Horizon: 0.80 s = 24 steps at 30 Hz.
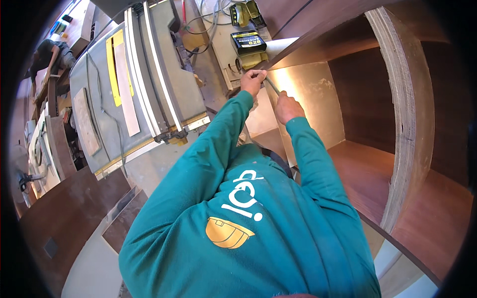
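Nearest the camera, a teal sweatshirt (278,233) with white lettering and a yellow helmet print fills the lower middle. From the left, another person (47,57) bends beyond a grey saw tabletop (94,74). On that tabletop, a worn wooden slat (87,121) lies along the left edge, a yellow plate (113,74) sits toward the far edge, and a pale strip (125,94) beside it reaches toward the near edge; a long metal fence (144,69) crosses to the near edge, short of its right corner. Farther right, a black and yellow tin (248,43) stands by the right edge of a pale board (221,54). Just below, the left hand (253,82) has its fingertips drawn together at the far end of a slim grey bar (273,86); whether that grip holds the bar, I cannot tell. The right hand (289,108) is curled in a narrow grip around the bar's near end, in front of the brown cabinet (357,159), whose thick plywood edge (405,114) rises at right. Good handling here probably means keeping both wrists in line with the bar, pressing lightly and evenly, steadying the far end with the left fingertips, and leaving the right knuckles clear of the panels.
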Each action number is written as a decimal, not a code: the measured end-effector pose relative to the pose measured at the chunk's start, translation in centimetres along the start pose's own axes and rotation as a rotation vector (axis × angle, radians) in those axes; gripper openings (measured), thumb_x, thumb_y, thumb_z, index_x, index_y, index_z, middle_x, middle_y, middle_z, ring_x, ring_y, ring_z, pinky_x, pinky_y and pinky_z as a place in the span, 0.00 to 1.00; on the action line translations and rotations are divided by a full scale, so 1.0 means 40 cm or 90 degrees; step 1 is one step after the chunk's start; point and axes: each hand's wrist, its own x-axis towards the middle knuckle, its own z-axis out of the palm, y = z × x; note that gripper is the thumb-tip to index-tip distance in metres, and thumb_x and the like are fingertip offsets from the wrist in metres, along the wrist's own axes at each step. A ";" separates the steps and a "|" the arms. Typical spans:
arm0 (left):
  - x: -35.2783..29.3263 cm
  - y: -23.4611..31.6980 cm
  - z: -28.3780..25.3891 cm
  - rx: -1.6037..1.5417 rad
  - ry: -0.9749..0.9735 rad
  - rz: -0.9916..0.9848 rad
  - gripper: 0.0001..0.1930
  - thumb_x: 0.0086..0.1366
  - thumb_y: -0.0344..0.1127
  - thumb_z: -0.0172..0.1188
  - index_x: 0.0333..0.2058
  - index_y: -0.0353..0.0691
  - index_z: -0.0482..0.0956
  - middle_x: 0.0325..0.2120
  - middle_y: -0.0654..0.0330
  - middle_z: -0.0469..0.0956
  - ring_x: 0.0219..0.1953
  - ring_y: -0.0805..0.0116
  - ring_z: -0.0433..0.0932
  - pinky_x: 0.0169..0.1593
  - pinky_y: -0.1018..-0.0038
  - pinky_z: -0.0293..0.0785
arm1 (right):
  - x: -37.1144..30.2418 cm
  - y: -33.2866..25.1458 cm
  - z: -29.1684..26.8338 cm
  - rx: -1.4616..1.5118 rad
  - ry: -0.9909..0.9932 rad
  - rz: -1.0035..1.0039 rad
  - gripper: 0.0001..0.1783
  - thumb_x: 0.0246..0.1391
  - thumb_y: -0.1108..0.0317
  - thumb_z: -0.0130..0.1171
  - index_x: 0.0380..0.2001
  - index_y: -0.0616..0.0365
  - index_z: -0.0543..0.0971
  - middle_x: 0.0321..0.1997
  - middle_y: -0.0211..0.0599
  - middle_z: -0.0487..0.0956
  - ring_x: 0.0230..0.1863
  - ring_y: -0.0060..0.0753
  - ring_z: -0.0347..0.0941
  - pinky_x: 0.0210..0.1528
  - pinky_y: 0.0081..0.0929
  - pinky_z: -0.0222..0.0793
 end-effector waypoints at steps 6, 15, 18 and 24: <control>0.016 -0.032 0.006 -0.014 0.051 -0.007 0.10 0.61 0.37 0.69 0.37 0.41 0.80 0.31 0.68 0.78 0.31 0.77 0.73 0.36 0.75 0.72 | 0.010 0.007 0.012 0.008 -0.003 -0.008 0.16 0.58 0.71 0.45 0.46 0.69 0.71 0.45 0.65 0.79 0.47 0.61 0.78 0.51 0.49 0.73; 0.088 -0.024 -0.004 -0.107 0.071 -0.080 0.08 0.65 0.38 0.64 0.40 0.45 0.78 0.29 0.68 0.78 0.28 0.76 0.75 0.31 0.75 0.77 | 0.121 0.000 0.077 0.021 0.061 -0.059 0.17 0.59 0.68 0.44 0.46 0.69 0.72 0.44 0.64 0.80 0.46 0.61 0.79 0.50 0.49 0.74; 0.069 0.014 -0.003 -0.084 0.066 -0.081 0.06 0.67 0.37 0.62 0.39 0.45 0.77 0.29 0.68 0.79 0.28 0.76 0.76 0.32 0.76 0.79 | 0.101 -0.008 0.059 0.018 0.057 -0.075 0.17 0.60 0.68 0.44 0.48 0.69 0.71 0.44 0.64 0.80 0.47 0.60 0.79 0.51 0.50 0.73; -0.068 0.057 -0.032 -0.068 0.031 -0.016 0.18 0.70 0.46 0.56 0.52 0.43 0.70 0.42 0.62 0.74 0.36 0.69 0.78 0.37 0.74 0.76 | -0.045 0.004 -0.010 0.040 0.044 -0.024 0.20 0.66 0.62 0.40 0.50 0.66 0.70 0.46 0.63 0.79 0.48 0.62 0.77 0.52 0.52 0.71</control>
